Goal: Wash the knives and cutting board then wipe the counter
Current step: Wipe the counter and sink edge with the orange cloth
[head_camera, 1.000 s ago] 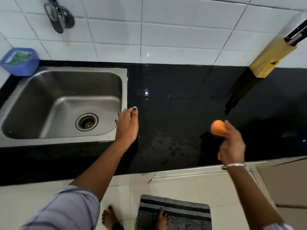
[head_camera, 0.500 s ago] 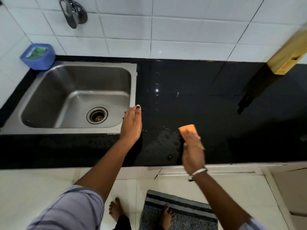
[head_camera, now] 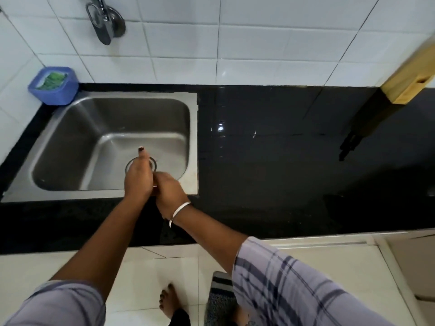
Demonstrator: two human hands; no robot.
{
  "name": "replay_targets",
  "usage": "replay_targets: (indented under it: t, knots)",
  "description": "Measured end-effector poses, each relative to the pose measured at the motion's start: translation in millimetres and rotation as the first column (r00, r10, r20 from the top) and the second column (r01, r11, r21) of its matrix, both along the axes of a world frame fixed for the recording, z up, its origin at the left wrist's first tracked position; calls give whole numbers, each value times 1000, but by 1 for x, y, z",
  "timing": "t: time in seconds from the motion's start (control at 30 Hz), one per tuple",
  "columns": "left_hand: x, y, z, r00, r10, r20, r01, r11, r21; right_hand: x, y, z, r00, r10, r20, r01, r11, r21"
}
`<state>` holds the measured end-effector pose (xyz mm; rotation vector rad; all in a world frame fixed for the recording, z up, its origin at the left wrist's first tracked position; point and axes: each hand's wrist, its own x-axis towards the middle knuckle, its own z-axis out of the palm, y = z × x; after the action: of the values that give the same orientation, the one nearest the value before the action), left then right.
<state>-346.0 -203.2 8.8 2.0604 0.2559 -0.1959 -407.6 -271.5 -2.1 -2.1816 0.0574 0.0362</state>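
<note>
Both my hands are together over the front right part of the steel sink [head_camera: 193,142], above the drain [head_camera: 153,163]. My left hand [head_camera: 138,178] shows its back, with one finger stretched out toward the far side. My right hand [head_camera: 170,192] is pressed against it with its fingers curled inward. The orange sponge is out of sight, hidden between the two hands. The black counter [head_camera: 270,175] to the right of the sink is glossy and wet. No knife or cutting board lies on it.
A wooden knife block [head_camera: 410,84] stands at the counter's far right by the wall. A blue tub [head_camera: 53,87] with a green scrubber sits at the sink's back left corner. The tap [head_camera: 106,22] is on the tiled wall. A striped mat [head_camera: 219,300] lies underfoot.
My right hand carried the orange sponge left across the counter to the sink. My left hand left the counter edge and joined it over the basin. The sponge is now hidden.
</note>
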Motion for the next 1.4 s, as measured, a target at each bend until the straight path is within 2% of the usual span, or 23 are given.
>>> replay_targets:
  t: [0.03,0.1,0.2,0.3,0.33,0.37,0.47,0.53,0.57,0.63,0.7,0.73,0.83,0.93,1.0,1.13,1.4]
  knots:
    - [-5,-6,-4,1000,-6,-4,6,999,-39,-2,-13,9,996,-86,-26,88,991,102]
    - [-13,-19,-7,998,-47,35,48,998,-44,-5,-40,19,946,-307,-102,323,903,282]
    - [-28,-55,-6,982,-150,114,152,988,-4,-29,-98,35,802,-528,-279,589,624,514]
    - [-37,-85,-9,953,-255,163,244,966,83,-69,-169,39,707,-482,-518,674,236,700]
    - [-38,-92,-11,940,-290,180,273,955,114,-88,-190,37,681,-483,-550,689,167,706]
    - [-40,-102,-13,923,-318,218,292,945,145,-106,-212,36,668,-496,-555,694,144,706]
    - [-46,-120,-20,881,-368,296,287,915,284,-159,-268,36,650,-577,-495,688,171,705]
    - [-49,-128,-25,884,-378,275,266,890,369,-192,-304,39,584,-698,-415,718,206,665]
    - [-49,-130,-29,890,-382,251,263,877,401,-208,-321,39,534,-772,-345,755,252,606]
    - [-51,-134,-33,898,-383,218,263,863,432,-235,-349,36,433,-890,-144,860,360,362]
    - [-54,-135,-34,899,-384,211,262,858,442,-252,-362,30,415,-910,-4,898,409,165]
    - [-55,-135,-33,899,-384,211,262,857,444,-256,-360,25,440,-898,16,888,438,140]
    - [-61,-131,-32,904,-379,198,263,857,442,-255,-335,0,592,-805,48,798,593,109]
    - [-65,-120,-33,910,-370,185,273,874,402,-239,-293,-30,717,-682,141,695,714,-85]
    - [-65,-110,-33,912,-362,193,274,888,370,-224,-257,-37,755,-627,191,654,741,-155]
    - [-66,-87,-31,908,-368,201,287,896,340,-193,-178,-39,788,-573,227,613,768,-187]
    - [-46,-14,-11,906,-312,285,247,938,241,-130,-26,-32,922,-363,133,385,897,-217]
